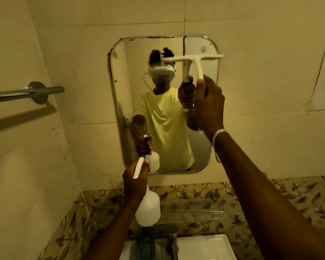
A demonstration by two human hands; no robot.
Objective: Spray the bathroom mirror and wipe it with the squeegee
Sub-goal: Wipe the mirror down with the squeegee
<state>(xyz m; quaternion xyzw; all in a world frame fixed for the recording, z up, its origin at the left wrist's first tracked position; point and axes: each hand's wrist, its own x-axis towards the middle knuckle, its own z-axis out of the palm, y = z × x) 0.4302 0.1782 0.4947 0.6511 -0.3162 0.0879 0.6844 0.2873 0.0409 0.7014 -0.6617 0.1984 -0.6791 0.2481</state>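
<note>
A rounded rectangular mirror (124, 76) hangs on the tiled wall straight ahead. My right hand (208, 102) grips the handle of a white squeegee (197, 60), whose blade lies level across the mirror's upper right part. My left hand (135, 182) holds a white spray bottle (148, 211) by its neck, below the mirror's lower left corner, nozzle pointing up toward the glass. The mirror reflects a person in a yellow shirt with both tools.
A metal towel bar (26, 92) juts from the left wall. Below are a leaf-patterned tile band (298, 196), a glass shelf (195, 211), a tap (173, 241), a white basin (204, 248) and a dark bottle (144, 243).
</note>
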